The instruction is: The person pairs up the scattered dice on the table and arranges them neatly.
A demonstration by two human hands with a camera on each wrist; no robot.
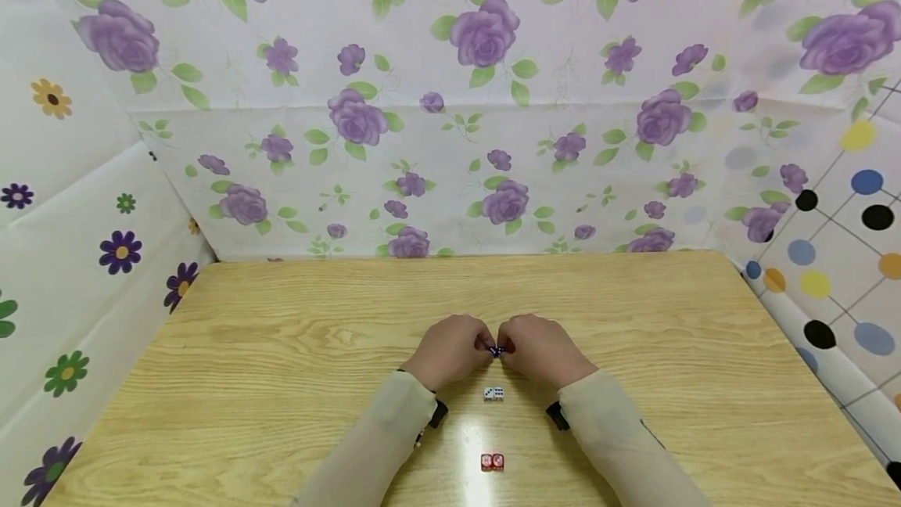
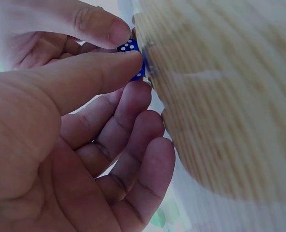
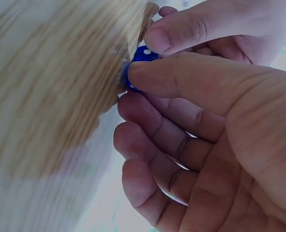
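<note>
Two blue dice [image 1: 496, 351] with white dots sit side by side at the tabletop, between the two hands. My left hand [image 1: 454, 346] pinches one of them between thumb and fingers, and my right hand [image 1: 542, 349] pinches the other. In the left wrist view a dotted face of a blue die [image 2: 129, 46] shows between the two thumbs. From the right wrist, part of a blue die [image 3: 145, 52] appears beside the thumb tips. Fingers cover most of both dice. The other fingers of each hand are bent, their tips near the wood.
A pair of white dice [image 1: 493, 393] stands together between the wrists. Closer to the front, two red dice [image 1: 492, 462] stand side by side. The wooden table [image 1: 281, 382] meets a floral-covered wall [image 1: 450, 139] at the back, with patterned coverings on both sides.
</note>
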